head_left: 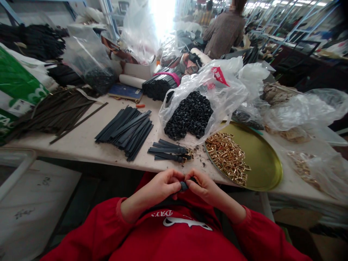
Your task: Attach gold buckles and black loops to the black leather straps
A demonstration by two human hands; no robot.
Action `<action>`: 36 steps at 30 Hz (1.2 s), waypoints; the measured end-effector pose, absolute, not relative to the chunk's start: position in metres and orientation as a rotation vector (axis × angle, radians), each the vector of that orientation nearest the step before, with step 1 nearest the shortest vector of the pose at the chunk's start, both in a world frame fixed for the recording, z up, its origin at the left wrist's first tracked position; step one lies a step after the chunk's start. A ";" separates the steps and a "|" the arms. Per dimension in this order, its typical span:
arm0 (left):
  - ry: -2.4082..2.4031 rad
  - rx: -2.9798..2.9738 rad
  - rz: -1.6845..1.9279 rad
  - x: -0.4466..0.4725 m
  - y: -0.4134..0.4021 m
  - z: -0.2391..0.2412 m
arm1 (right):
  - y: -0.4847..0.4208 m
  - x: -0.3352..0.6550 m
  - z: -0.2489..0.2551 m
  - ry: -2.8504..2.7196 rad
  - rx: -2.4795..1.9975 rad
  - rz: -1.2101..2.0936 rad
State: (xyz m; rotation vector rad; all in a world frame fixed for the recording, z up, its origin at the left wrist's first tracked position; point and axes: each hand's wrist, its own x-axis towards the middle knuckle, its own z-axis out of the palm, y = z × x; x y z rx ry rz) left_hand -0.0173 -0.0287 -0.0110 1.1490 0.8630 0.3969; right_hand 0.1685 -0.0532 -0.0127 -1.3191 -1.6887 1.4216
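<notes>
My left hand [160, 186] and my right hand [205, 188] meet just below the table edge, above my red sweater. Both pinch a small dark strap piece [184, 186] between fingertips; the strap runs down under my hands. On the table just ahead lie a few finished dark straps with gold buckles [170, 151]. A pile of loose dark strips [127, 130] lies to their left. A clear bag of small black loops [190, 114] stands behind them. A round gold tray [261, 159] holding several gold buckles [227, 156] sits to the right.
Brown strips [57, 112] spread over the table's left part beside a green-and-white bag [16, 87]. Clear plastic bags [304, 108] crowd the right side. Bundled black strips [160, 83] and more bags fill the back. A person in a brown top [224, 32] stands beyond the table.
</notes>
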 end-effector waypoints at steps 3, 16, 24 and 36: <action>0.857 1.224 0.371 -0.018 -0.029 -0.009 | -0.055 0.169 -0.014 -1.657 -1.309 1.486; 0.940 1.427 0.150 -0.021 -0.021 -0.012 | -0.060 0.160 -0.024 -1.848 -1.504 0.981; 0.945 1.463 0.141 -0.015 -0.014 -0.003 | -0.059 0.153 -0.032 -1.809 -1.420 0.924; 1.041 2.162 0.161 -0.015 0.035 0.008 | -0.018 0.150 -0.022 -1.899 -1.515 0.608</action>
